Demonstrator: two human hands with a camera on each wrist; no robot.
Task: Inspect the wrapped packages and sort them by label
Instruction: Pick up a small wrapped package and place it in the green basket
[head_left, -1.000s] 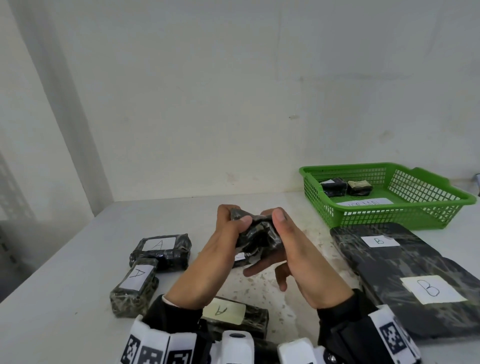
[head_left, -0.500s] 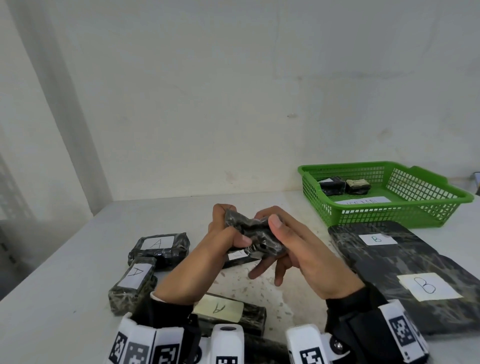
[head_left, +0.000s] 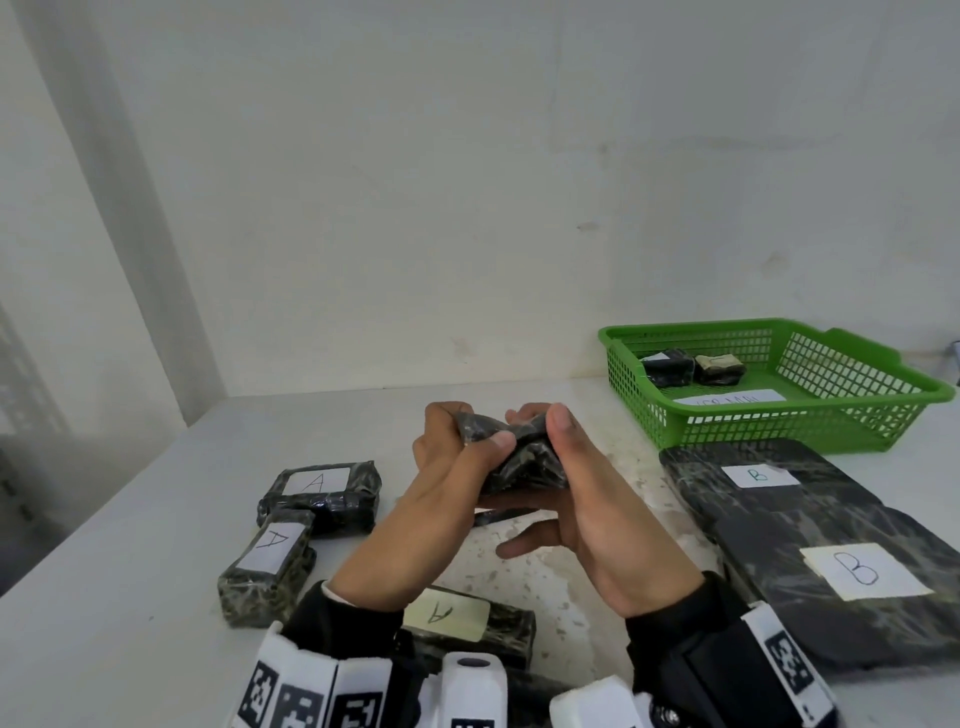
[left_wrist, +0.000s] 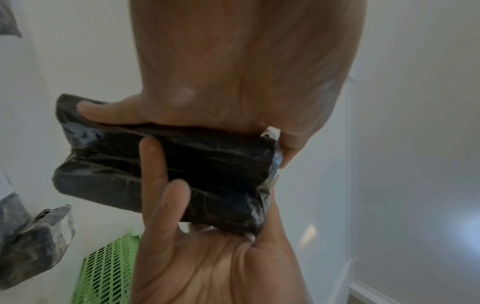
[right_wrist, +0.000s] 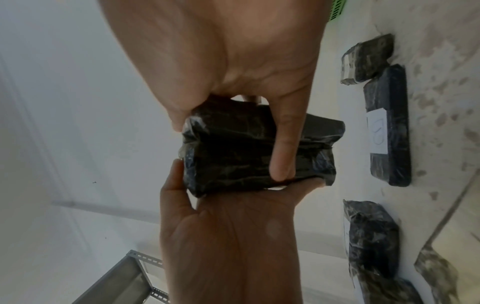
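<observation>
Head camera first: both hands hold one small black package wrapped in shiny plastic (head_left: 519, 457) up in the air, above the white speckled table (head_left: 130, 597). The left hand (head_left: 457, 478) pinches its left end with thumb on top and fingers curled behind. The right hand (head_left: 582, 499) grips the right end the same way. I think it is held up like this so the person can turn it and look for its label. No letter shows on it from here. The left wrist camera shows only a bit of white at one end (left_wrist: 271, 131), too small to read.

The package's long side runs left to right, from one hand to the other. It bends a little in the middle, like something soft.

On the left of the table lie dark wrapped blocks with white "A" labels (head_left: 275, 545). On the right lie big flat dark packages with "B" labels (head_left: 862, 571). So each letter seems to have its own side. A green plastic basket (head_left: 779, 421) at the back right holds two more small dark packages (head_left: 670, 369), maybe for ones that fit neither pile.
</observation>
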